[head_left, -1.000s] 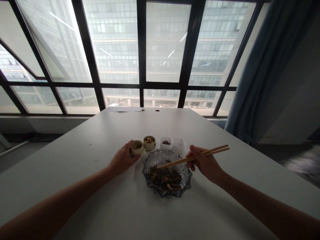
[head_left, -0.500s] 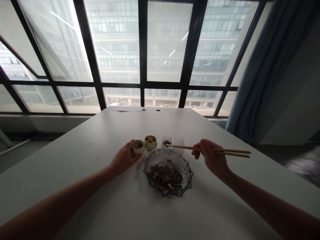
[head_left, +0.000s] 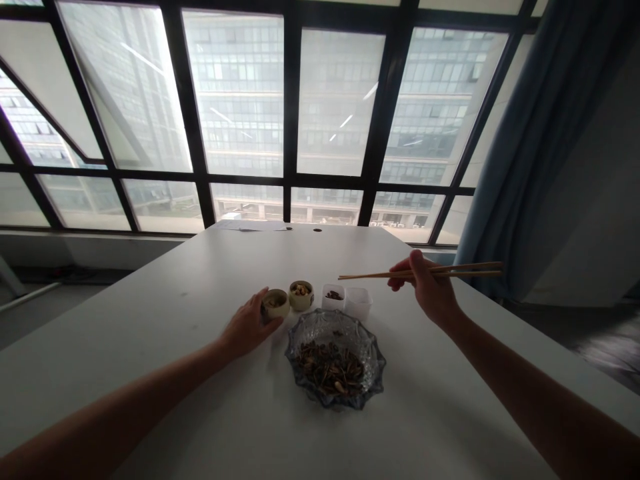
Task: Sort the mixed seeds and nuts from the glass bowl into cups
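Observation:
My left hand (head_left: 249, 325) curls round the left side of a small cream cup (head_left: 277, 312), thumb in front, and the cup rests on the table. Some pale brownish bits lie inside it. A pair of wooden chopsticks (head_left: 373, 275) is gripped in my right hand (head_left: 429, 288), held in the air with the tips pointing left and close together; I see nothing between them. Beneath the tips stand a clear plastic tub (head_left: 333, 303) with dark bits and a second clear tub (head_left: 359, 310). Nearer me sits a scalloped glass bowl (head_left: 373, 363) of dark brown pieces.
A second cream cup (head_left: 301, 303), filled with light-coloured pieces, stands between the left cup and the tubs. Everything is on a long white table (head_left: 210, 427). Paper sheets (head_left: 250, 226) lie at its far end by the windows. A blue curtain (head_left: 505, 173) hangs at right.
My right hand has lifted the chopsticks, so their tips have risen from the dark-filled tub into the air. My left hand stays at its cup. The view has tilted slightly upward.

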`<move>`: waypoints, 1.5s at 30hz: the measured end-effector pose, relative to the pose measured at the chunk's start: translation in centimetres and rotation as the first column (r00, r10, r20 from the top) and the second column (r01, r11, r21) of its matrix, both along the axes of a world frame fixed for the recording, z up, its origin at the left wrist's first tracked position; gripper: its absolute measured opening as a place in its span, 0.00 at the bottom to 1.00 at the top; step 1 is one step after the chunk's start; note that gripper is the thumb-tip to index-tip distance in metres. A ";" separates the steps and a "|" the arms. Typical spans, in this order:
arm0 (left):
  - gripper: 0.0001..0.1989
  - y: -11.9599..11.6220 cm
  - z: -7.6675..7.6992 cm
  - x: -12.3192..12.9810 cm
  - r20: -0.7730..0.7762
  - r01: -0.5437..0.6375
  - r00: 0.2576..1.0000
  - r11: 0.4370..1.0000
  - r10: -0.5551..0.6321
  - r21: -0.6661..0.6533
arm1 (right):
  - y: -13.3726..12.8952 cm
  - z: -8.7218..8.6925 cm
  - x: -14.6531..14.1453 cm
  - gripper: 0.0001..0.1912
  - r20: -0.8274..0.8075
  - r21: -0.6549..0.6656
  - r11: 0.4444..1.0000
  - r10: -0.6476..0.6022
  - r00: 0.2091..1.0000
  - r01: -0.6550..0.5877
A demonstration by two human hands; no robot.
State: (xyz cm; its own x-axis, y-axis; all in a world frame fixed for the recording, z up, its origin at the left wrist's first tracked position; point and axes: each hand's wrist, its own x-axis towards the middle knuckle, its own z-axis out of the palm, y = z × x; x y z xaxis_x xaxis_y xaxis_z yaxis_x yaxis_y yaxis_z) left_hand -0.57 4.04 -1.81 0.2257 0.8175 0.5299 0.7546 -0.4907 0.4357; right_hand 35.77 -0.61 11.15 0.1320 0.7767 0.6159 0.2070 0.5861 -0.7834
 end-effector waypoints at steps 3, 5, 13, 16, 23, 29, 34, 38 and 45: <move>0.41 -0.3 0.2 0.1 0.033 0.011 0.999 1.000 -0.011 0.028 | -1.5 0.2 -0.6 0.32 0.143 -0.116 0.979 0.182 0.973 -0.166; 0.42 -0.6 0.5 0.1 0.032 0.016 0.999 0.999 -0.017 0.048 | -2.4 0.0 -1.3 0.31 0.260 -0.231 0.934 0.327 0.908 -0.271; 0.33 -1.4 1.4 0.2 -0.017 0.104 0.995 0.987 -0.103 0.121 | -3.8 0.1 -2.5 0.25 0.592 -0.349 0.857 0.515 0.620 -0.379; 0.34 -1.5 1.3 0.2 -0.025 0.122 0.992 0.984 -0.120 0.133 | -3.8 0.3 -2.2 0.24 0.644 -0.308 0.882 0.469 0.604 -0.356; 0.34 -1.8 1.3 0.1 -0.028 0.195 0.981 0.964 -0.193 0.181 | -3.7 0.9 -1.7 0.23 0.661 -0.286 0.895 0.443 0.605 -0.343; 0.35 -2.1 1.5 0.3 0.043 0.196 0.978 0.965 -0.206 0.177 | -3.9 1.1 -1.6 0.22 0.672 -0.336 0.877 0.478 0.565 -0.343; 0.37 -2.2 2.0 0.2 0.168 0.103 0.980 0.993 -0.110 0.052 | -4.2 1.1 -1.9 0.21 0.675 -0.329 0.871 0.488 0.554 -0.366; 0.36 -2.1 2.2 0.2 0.194 0.093 0.976 0.995 -0.098 0.036 | -4.3 1.1 -2.1 0.21 0.667 -0.327 0.873 0.484 0.566 -0.361; 0.38 -2.2 2.1 0.3 0.122 0.107 0.986 0.993 -0.113 0.049 | -4.1 1.0 -2.1 0.21 0.656 -0.324 0.873 0.486 0.577 -0.366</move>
